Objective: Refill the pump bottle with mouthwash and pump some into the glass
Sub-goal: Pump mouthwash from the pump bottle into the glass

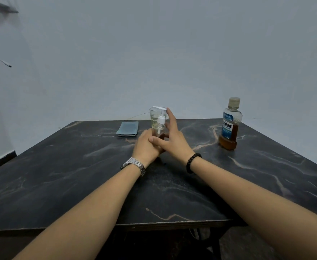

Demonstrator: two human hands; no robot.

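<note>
A small clear pump bottle [161, 122] with a white pump stands at the middle of the dark marble table [79, 175]. My left hand [146, 145] is wrapped around its base. My right hand [172, 137] is beside it with fingers spread, the index fingertip resting on the white pump head [159, 107] and the thumb lying over my left hand. Just behind the pump bottle stands a clear glass [153, 117] holding a little pale liquid. The pump spout reaches over its rim. The mouthwash bottle [229, 126] stands capped at the right, with brown liquid in it.
A folded grey-blue cloth [127, 128] lies at the table's far edge, left of the glass. A pale wall rises right behind the table. The table's near edge runs under my forearms.
</note>
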